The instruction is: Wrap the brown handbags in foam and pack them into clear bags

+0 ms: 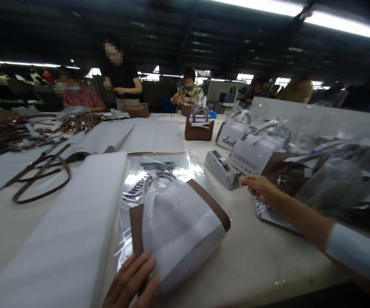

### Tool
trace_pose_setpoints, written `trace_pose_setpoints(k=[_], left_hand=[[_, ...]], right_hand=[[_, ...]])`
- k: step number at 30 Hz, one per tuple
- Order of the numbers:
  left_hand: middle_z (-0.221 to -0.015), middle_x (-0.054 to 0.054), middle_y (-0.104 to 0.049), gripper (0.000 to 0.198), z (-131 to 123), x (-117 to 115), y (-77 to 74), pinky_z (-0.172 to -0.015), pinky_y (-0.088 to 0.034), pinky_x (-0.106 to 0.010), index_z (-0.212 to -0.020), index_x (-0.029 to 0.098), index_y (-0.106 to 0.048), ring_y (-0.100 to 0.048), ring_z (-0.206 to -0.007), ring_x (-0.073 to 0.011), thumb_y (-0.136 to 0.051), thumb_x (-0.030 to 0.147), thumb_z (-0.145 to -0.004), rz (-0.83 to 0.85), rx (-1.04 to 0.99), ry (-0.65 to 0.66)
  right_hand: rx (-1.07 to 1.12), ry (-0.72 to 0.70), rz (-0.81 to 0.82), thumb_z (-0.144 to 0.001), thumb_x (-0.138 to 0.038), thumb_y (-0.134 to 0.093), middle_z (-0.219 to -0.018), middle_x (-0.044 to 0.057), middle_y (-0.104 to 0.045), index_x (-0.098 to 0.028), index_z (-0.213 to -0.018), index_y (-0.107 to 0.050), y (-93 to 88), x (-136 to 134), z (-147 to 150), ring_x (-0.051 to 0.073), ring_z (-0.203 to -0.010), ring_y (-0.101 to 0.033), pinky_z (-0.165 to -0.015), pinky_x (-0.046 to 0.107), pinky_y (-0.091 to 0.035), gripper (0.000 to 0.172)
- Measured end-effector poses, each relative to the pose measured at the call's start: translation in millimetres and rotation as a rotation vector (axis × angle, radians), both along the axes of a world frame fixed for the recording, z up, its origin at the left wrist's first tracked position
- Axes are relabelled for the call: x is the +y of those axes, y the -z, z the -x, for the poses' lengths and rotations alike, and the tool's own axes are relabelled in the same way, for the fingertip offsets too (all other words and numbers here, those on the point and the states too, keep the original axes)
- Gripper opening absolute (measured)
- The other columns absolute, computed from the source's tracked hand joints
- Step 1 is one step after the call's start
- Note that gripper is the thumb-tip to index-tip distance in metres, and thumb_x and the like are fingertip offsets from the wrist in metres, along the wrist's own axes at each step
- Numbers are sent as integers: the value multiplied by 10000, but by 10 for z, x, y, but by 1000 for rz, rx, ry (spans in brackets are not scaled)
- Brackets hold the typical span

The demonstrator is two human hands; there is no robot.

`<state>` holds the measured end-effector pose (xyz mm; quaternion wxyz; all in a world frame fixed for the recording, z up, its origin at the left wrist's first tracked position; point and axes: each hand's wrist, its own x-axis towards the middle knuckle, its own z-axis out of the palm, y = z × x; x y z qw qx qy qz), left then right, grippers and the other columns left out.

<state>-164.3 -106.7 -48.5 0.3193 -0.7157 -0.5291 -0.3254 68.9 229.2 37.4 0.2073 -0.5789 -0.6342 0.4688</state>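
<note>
A brown handbag (178,226), mostly covered by white wrapping paper, lies in front of me, with its handles toward the far side. My left hand (133,278) rests on the bag's near left corner, fingers stretched out. Clear plastic bags with black lettering (133,188) lie partly under the handbag. My right hand (257,187) reaches to the front end of a grey tape dispenser (221,169). Its thumb and index finger are pinched together there, seemingly at the tape end; the tape itself is hard to make out.
A stack of white foam sheets (66,226) lies at left, near brown straps (44,175). Wrapped handbags (249,149) and loose plastic crowd the right side. Another brown handbag (199,128) stands farther back. Several people are across the table, one person (122,77) standing.
</note>
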Motion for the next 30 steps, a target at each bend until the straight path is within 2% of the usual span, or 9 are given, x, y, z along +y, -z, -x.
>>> trace_pose_setpoints(k=[2,5,7,10,14,16,22,26,30], left_hand=[[-1048,-64,-597,261,-72,-24,-85,-896,-494,-392,-931,186,-595,-534,-1083,-222,-570,32,-722,46,-69,-16],[-1129,-104,-515,326,-146,-64,-126,-910,-474,-443,-964,161,-574,-502,-1103,-239,-574,-12,-687,85,-140,-14],[-1189,-118,-463,348,-171,-91,-128,-921,-459,-451,-967,153,-568,-479,-1118,-243,-579,-24,-668,92,-151,-25],[-1315,-131,-354,345,-191,-118,-139,-926,-446,-452,-954,150,-574,-425,-1168,-269,-588,-22,-655,86,-161,-41],[-1445,-128,-184,274,-192,-123,-175,-925,-435,-443,-907,152,-579,-351,-1234,-302,-584,16,-670,69,-155,-59],[-1451,-127,-190,217,-175,-108,-199,-938,-411,-469,-872,152,-575,-337,-1247,-316,-559,43,-684,76,-149,-45],[-1178,-107,-579,156,-98,-14,-280,-1050,-239,-535,-805,145,-563,-438,-1195,-257,-458,86,-705,213,-108,105],[-1119,-83,-621,167,-85,22,-301,-1077,-220,-483,-817,148,-562,-481,-1160,-213,-460,89,-698,257,-158,151],[-1101,-65,-633,167,-90,34,-312,-1078,-236,-436,-836,154,-547,-505,-1136,-199,-482,90,-697,245,-217,181]], right_hand=[[127,-113,70,-821,-229,-530,-778,8,-563,-138,-806,-525,-221,-394,53,-9,-398,-270,-333,138,-189,92],[327,-401,423,-699,-335,-676,-768,0,-590,-140,-775,-569,-479,-1085,244,-25,-351,-245,-314,144,-130,235],[326,-532,604,-675,-360,-693,-738,-4,-596,-130,-758,-588,-523,-1506,417,-28,-332,-257,-314,144,-123,266],[273,-604,716,-687,-340,-675,-706,-2,-598,-117,-750,-596,-411,-1893,672,-24,-331,-286,-314,139,-128,245],[165,-564,697,-702,-312,-651,-555,-21,-547,-108,-690,-577,-236,-2003,867,-13,-317,-291,-303,127,-153,218],[117,-549,675,-709,-307,-638,-506,-31,-515,-108,-671,-571,-213,-2006,908,-7,-310,-289,-295,122,-168,213],[39,-543,603,-727,-255,-576,-637,9,-590,-107,-667,-557,-229,-2067,967,-3,-322,-336,-277,115,-213,161],[6,-545,606,-702,-222,-569,-519,-27,-525,-130,-746,-546,-234,-2128,912,20,-318,-344,-281,119,-244,105],[-16,-441,616,-695,-232,-568,-358,-81,-408,-183,-981,-427,-249,-2193,825,69,-308,-330,-295,134,-262,323]])
